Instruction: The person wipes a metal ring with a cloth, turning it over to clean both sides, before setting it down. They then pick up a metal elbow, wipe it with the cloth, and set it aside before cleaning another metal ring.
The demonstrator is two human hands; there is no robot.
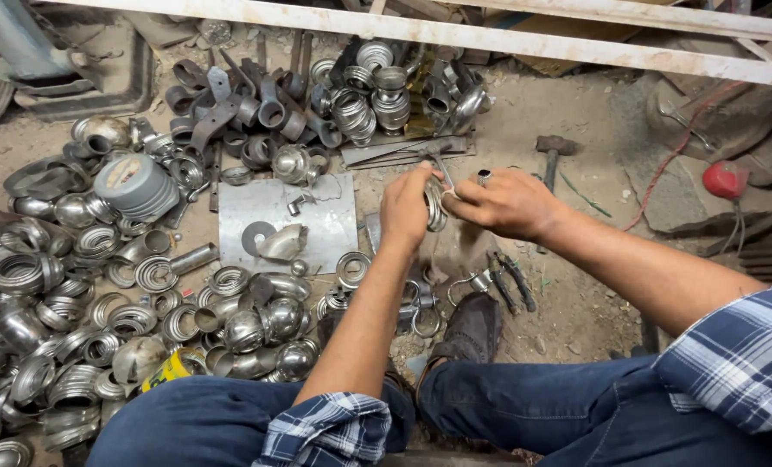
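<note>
Both your hands are up at the centre of the frame. Your left hand (409,210) is closed around a small stack of shiny metal rings (436,206), and your right hand (505,203) pinches the same stack from the other side, fingers curled tight, a ring on one finger. The stack sits right between the two hands, held above the ground.

Below you is bare, dusty workshop floor (576,130), sandy and littered. Just left of your hands lies a flat steel plate (330,227) with a washer and a bent scrap on it. The whole left side of the frame is heaped with stamped ring collars (23,272), and polished steel balls (265,327) cluster at lower centre-left. A stack of grey discs (135,184) stands at mid-left. At top centre there is a pile of dark pipe clamps (230,108) beside more bright ribbed fittings (377,91).

A hammer (552,154) lies just beyond your right hand, pliers (509,281) rest near your dark shoe (468,329) at lower centre, and a red tool (726,180) with a cord sits at far right. A pale painted bar (455,35) crosses the top of the frame. Your jeans fill the bottom edge.
</note>
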